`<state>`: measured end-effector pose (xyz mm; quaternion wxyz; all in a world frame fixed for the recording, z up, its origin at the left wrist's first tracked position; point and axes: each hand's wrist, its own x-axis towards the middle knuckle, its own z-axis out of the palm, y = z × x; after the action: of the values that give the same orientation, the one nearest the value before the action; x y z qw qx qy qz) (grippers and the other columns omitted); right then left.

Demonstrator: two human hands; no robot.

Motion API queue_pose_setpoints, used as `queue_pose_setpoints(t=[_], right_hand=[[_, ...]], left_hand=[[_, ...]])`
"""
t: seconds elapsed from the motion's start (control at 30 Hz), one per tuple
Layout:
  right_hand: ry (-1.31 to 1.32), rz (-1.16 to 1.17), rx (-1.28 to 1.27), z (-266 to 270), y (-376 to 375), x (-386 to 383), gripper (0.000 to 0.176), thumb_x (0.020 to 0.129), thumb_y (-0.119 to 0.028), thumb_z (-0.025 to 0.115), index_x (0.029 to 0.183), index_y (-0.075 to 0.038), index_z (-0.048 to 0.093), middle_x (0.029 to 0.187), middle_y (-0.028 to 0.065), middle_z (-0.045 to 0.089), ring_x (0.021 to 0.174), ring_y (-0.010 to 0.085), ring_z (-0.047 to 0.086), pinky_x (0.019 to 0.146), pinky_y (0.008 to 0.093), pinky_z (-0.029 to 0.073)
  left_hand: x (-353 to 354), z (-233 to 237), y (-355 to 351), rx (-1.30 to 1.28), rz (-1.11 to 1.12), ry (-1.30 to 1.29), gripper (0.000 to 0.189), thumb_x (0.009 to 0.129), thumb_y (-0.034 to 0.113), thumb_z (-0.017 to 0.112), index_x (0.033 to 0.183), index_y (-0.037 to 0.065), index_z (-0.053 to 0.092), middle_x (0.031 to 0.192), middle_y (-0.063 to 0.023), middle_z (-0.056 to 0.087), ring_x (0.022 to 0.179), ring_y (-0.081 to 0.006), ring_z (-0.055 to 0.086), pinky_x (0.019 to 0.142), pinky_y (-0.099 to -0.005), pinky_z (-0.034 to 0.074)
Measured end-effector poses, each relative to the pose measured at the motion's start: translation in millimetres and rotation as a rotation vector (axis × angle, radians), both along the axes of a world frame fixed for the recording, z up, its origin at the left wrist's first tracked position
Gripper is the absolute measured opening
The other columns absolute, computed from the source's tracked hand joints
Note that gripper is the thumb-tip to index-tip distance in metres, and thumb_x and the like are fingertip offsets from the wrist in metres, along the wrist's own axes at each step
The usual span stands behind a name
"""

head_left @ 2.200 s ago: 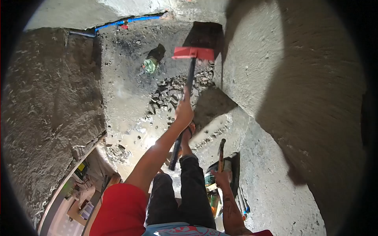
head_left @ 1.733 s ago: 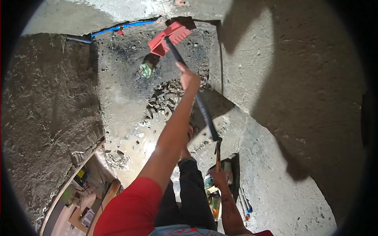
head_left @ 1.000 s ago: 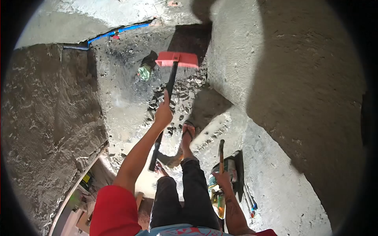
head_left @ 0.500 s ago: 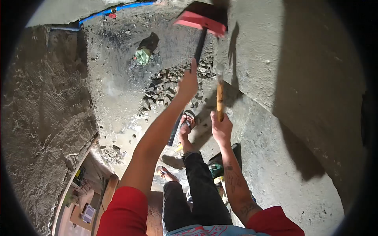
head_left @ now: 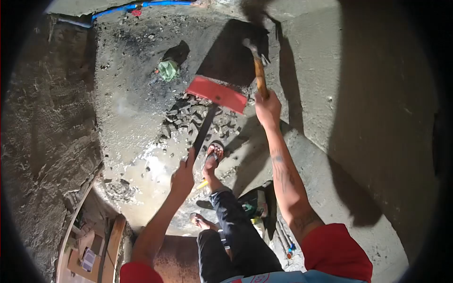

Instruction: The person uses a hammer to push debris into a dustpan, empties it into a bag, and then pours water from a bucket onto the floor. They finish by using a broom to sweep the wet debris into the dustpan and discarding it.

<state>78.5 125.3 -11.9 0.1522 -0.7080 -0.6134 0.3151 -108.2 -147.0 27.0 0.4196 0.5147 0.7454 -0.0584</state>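
My left hand (head_left: pixel 182 178) is wrapped round the black handle of a red dustpan (head_left: pixel 216 94), whose pan hangs low over a heap of broken rubble (head_left: pixel 177 115). Up ahead, my right hand (head_left: pixel 268 109) grips the wooden handle of a hammer (head_left: pixel 259 70). The hammer's metal head points away from me, close to the right-hand wall, and is slightly blurred. A large dark shadow spreads beyond the pan, so its far side is hard to make out.
A green bag (head_left: pixel 168 70) lies on the rough floor beyond the rubble. Rough walls rise left and right. A blue pipe (head_left: pixel 141 5) runs along the far edge. Beside my legs sits a green power tool (head_left: pixel 252 207). A wooden board (head_left: pixel 113 245) stands lower left.
My left hand has drawn the dustpan back toward me and down to the rubble. My right hand has moved forward with the hammer, raising its head farther up the view.
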Motion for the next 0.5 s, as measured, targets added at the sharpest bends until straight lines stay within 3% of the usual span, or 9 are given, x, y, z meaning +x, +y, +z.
queue_pose_setpoints(t=[0.1,0.13,0.23,0.27,0.33,0.4,0.47,0.5], right_hand=[[-0.207,0.124,-0.031,-52.9,74.4,-30.6,0.035,0.079,-0.033,0.058,0.088,0.001,0.059,0.084,0.0246,0.062,0.086,0.0417,0.059,0.075,0.0469,0.046],[-0.317,0.211,0.005,-88.9,100.7,-31.9,0.036,0.08,-0.033,0.056,0.094,0.001,0.057,0.086,0.0244,0.062,0.086,0.0433,0.059,0.076,0.0482,0.046],[-0.511,0.37,-0.028,-130.6,170.0,-47.4,0.036,0.083,-0.029,0.052,0.113,-0.009,0.053,0.112,0.0213,0.058,0.104,0.0367,0.056,0.087,0.045,0.045],[-0.592,0.452,-0.127,-152.1,197.3,-46.5,0.039,0.082,-0.024,0.051,0.119,-0.011,0.051,0.111,0.019,0.059,0.106,0.0351,0.056,0.087,0.044,0.046],[-0.605,0.513,-0.127,-178.3,223.2,-40.3,0.041,0.079,-0.015,0.052,0.12,-0.011,0.054,0.109,0.0192,0.06,0.102,0.0338,0.059,0.083,0.0431,0.049],[-0.611,0.521,-0.118,-200.4,217.1,-29.7,0.04,0.078,-0.013,0.054,0.118,-0.009,0.057,0.11,0.0189,0.06,0.098,0.0335,0.06,0.082,0.0436,0.05],[-0.461,0.402,-0.22,-222.3,178.2,-23.0,0.065,0.079,-0.01,0.053,0.139,-0.019,0.031,0.111,0.0208,0.059,0.093,0.0343,0.062,0.074,0.0435,0.051],[-0.329,0.39,-0.179,-223.1,151.3,-16.5,0.084,0.079,-0.006,0.053,0.145,-0.028,0.005,0.111,0.0222,0.059,0.089,0.0344,0.062,0.065,0.0421,0.05]], left_hand=[[-0.5,43.5,-52.4,0.055,0.266,-0.096,0.077,0.078,0.004,0.05,0.143,0.01,0.01,0.116,-0.0254,0.048,0.076,-0.0398,0.06,0.063,-0.0432,0.051],[2.8,56.6,-71.1,0.069,0.324,-0.08,0.076,0.079,0.005,0.05,0.143,0.007,0.009,0.12,-0.0278,0.045,0.081,-0.0417,0.059,0.066,-0.0451,0.05],[11.9,97.2,-114.1,-0.034,0.456,0.058,0.072,0.082,0.01,0.05,0.141,0.002,0.01,0.127,-0.0314,0.04,0.098,-0.0451,0.054,0.076,-0.0458,0.049],[14.3,109.8,-122.7,-0.145,0.636,0.042,0.07,0.085,0.012,0.049,0.141,0.0,0.008,0.131,-0.031,0.035,0.106,-0.0433,0.051,0.081,-0.0449,0.046],[20.0,116.3,-161.2,-0.014,0.643,0.119,0.069,0.088,0.016,0.048,0.14,-0.004,0.009,0.137,-0.0305,0.028,0.117,-0.0402,0.044,0.088,-0.0422,0.043],[28.1,123.4,-180.9,0.078,0.704,0.171,0.065,0.088,0.015,0.046,0.14,-0.003,0.011,0.137,-0.0296,0.027,0.118,-0.0405,0.043,0.09,-0.0411,0.042],[31.7,128.6,-175.2,0.196,0.833,0.105,0.063,0.087,0.012,0.045,0.14,-0.002,0.014,0.139,-0.0264,0.027,0.122,-0.0383,0.04,0.094,-0.0399,0.039],[31.1,127.1,-176.4,0.212,0.837,0.102,0.063,0.087,0.012,0.045,0.14,-0.002,0.014,0.139,-0.0264,0.027,0.122,-0.0383,0.04,0.094,-0.0399,0.039]])
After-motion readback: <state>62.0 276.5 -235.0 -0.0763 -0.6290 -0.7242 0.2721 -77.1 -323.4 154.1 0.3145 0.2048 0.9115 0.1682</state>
